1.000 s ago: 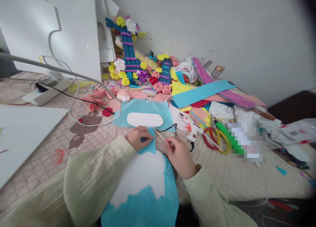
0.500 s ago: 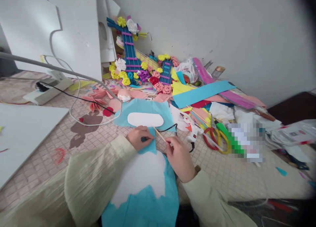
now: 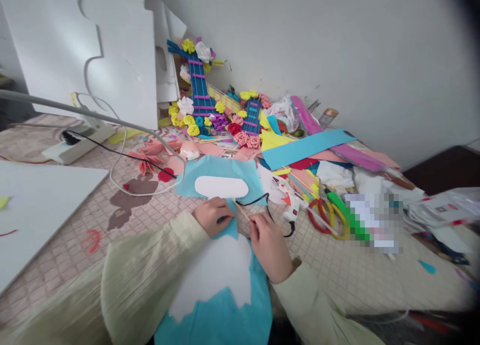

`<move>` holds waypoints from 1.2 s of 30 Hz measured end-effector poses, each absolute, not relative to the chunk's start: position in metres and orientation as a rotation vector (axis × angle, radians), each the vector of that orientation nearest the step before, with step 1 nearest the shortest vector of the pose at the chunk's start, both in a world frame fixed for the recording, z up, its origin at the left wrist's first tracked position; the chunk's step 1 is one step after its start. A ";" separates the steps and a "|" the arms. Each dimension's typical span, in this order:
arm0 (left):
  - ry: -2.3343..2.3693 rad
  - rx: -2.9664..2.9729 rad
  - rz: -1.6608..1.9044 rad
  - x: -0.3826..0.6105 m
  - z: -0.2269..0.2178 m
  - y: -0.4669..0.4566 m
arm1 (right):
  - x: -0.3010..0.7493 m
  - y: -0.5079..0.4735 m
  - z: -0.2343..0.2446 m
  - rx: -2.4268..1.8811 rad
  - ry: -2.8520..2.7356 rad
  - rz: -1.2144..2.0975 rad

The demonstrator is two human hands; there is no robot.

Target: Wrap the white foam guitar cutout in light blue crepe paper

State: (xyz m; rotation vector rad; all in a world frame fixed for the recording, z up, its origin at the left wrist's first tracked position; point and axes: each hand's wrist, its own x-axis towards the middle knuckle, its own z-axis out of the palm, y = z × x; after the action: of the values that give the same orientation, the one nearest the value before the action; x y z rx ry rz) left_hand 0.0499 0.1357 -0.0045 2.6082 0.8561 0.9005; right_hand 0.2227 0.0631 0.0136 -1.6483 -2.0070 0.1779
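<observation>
My left hand is closed round the narrow, blue-covered neck of a white board. Blue crepe paper wraps the board's edges and lower part, leaving a jagged white area bare. Between the thumb and fingers of my right hand is a thin wooden stick, its tip at the neck's right edge. Just beyond the hands, a rounded white strip lies on a light blue paper sheet. Whether the stick's tip touches the paper is too small to tell.
A white glue gun with a black cord lies right of the hands, then red-and-yellow scissors. Paper-flower-trimmed blue guitar shapes lean at the back. A power strip, looping cable and white board are at left.
The whole scene sits slightly lower in view as the head tilts. Both hands keep nearly the same place, with the stick's tip still against the neck area.
</observation>
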 end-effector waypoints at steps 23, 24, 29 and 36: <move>1.116 2.753 0.672 0.015 0.007 0.157 | 0.238 0.059 0.011 -1.642 -1.919 0.107; 1.119 2.750 0.665 0.016 0.006 0.157 | 0.239 0.059 0.012 -1.642 -1.902 0.119; 1.126 2.699 0.750 0.017 0.007 0.157 | 0.244 0.052 0.022 -1.634 -1.673 0.602; 0.995 2.454 1.140 0.027 0.021 0.146 | 0.244 0.037 0.039 -1.541 -1.373 1.161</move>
State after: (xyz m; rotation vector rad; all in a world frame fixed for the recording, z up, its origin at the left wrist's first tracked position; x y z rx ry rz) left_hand 0.0274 0.1458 0.0212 2.4535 0.9951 1.1404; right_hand 0.2439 0.0373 0.0389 -1.5413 -1.3734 1.1609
